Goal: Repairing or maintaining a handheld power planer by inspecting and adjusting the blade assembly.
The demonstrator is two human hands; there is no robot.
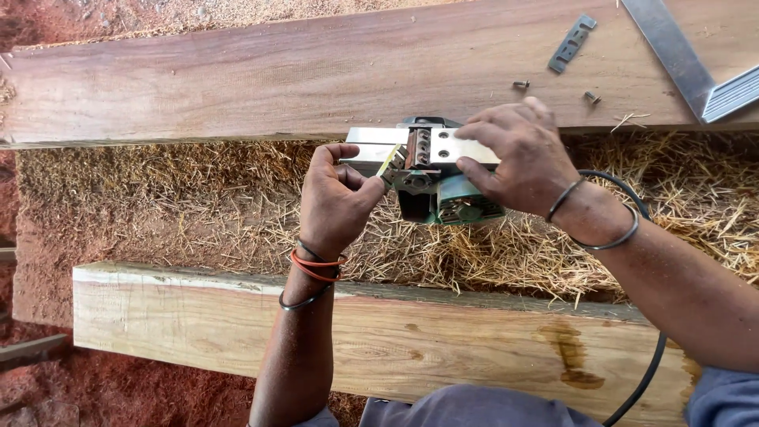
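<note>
While the electric planer (431, 170) lies upside down against the edge of the dark plank (277, 71), its flat metal sole faces up and the cutter drum sits exposed between the 2 sole plates. The right hand (518, 158) is clamped over the sole plate on the right, pinning the tool in place. The left hand (336, 198) has its fingers drawn together at the drum, pinching what looks like a thin blade strip; the strip itself is too small to tell for sure. To do this well, I judge the right hand should hold the planer dead still while the left works slowly and keeps its fingertips off the cutting edge. A dark clamp plate (571, 43) and 2 small bolts (520, 84) lie loose on the dark plank, well apart from the hands, near a metal square (680, 59). The black cord (648, 372) trails over the pale plank (395, 340); shavings (198, 198) fill the gap between.
</note>
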